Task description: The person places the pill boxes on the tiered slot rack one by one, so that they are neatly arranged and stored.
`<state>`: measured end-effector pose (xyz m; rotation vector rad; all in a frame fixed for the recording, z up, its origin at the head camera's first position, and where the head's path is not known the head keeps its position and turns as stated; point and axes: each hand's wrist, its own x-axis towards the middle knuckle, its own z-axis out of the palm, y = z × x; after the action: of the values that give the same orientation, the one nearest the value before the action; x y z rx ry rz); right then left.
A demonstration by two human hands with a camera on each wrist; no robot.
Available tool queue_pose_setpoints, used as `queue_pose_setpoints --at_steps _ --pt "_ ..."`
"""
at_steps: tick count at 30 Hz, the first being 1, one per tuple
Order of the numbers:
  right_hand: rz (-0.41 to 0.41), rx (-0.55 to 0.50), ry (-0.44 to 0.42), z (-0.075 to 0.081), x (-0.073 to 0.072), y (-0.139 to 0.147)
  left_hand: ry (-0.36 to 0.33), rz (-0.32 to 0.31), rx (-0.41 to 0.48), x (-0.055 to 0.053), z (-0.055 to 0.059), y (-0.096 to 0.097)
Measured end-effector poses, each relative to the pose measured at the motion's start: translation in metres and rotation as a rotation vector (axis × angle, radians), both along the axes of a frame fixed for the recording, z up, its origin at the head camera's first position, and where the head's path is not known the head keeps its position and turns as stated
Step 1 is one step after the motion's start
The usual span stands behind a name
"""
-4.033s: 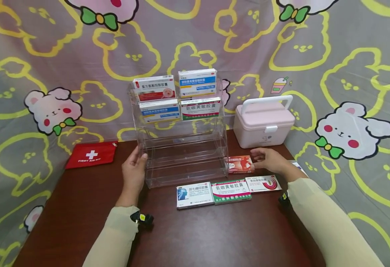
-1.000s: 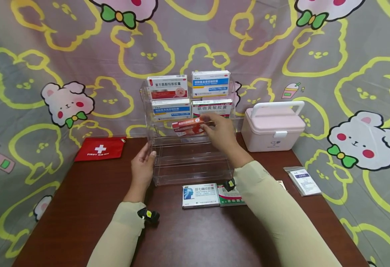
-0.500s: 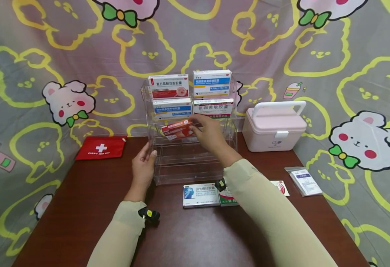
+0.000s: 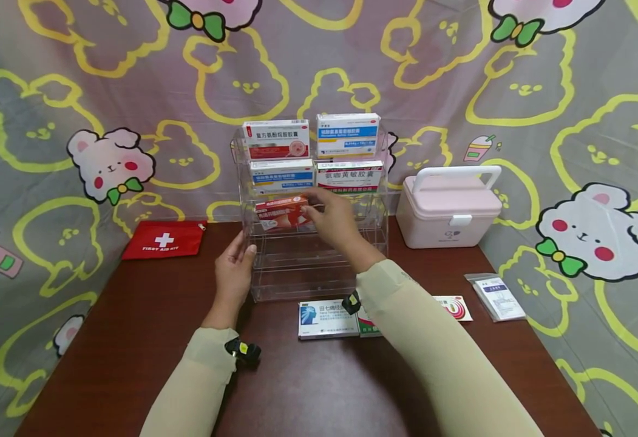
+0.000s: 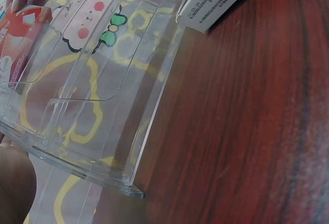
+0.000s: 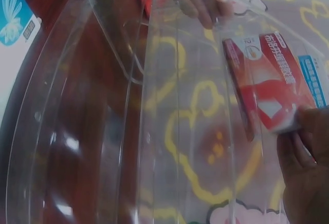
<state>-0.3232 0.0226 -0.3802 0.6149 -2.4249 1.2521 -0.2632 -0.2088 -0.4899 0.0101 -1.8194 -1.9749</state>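
Observation:
My right hand (image 4: 336, 223) pinches the right end of a red-and-white medicine box (image 4: 279, 213), which is at the left half of the third tier of a clear display rack (image 4: 319, 285). In the right wrist view the same red box (image 6: 272, 80) stands behind a clear tier wall, with thumb and fingers at its edge. At the rack's left side my left hand (image 4: 234, 276) grips the side panel, thumb in front. Above the red box, the upper two tiers hold a red-and-white box (image 4: 277, 139), blue-and-white boxes (image 4: 347, 136) and a green-and-white box (image 4: 349, 176).
On the table before the rack lie a white box with a blue head picture (image 4: 326, 320), a green-edged box (image 4: 369, 326) partly under my right sleeve, and a white box with red arcs (image 4: 455, 308). Around stand a red first aid pouch (image 4: 162, 239), a pink case (image 4: 448, 209) and a bagged packet (image 4: 496, 297).
My right hand has taken the red medicine box from the table right of the rack, raised it to the third tier, then moved it left and straightened it. My left hand stays on the rack.

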Motion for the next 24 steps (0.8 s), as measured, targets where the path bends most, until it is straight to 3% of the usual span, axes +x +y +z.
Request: queue_pose_setpoints --at_steps 24 --pt "0.013 -0.015 -0.01 -0.014 -0.001 -0.006 -0.019 -0.006 0.011 0.002 0.001 0.0"
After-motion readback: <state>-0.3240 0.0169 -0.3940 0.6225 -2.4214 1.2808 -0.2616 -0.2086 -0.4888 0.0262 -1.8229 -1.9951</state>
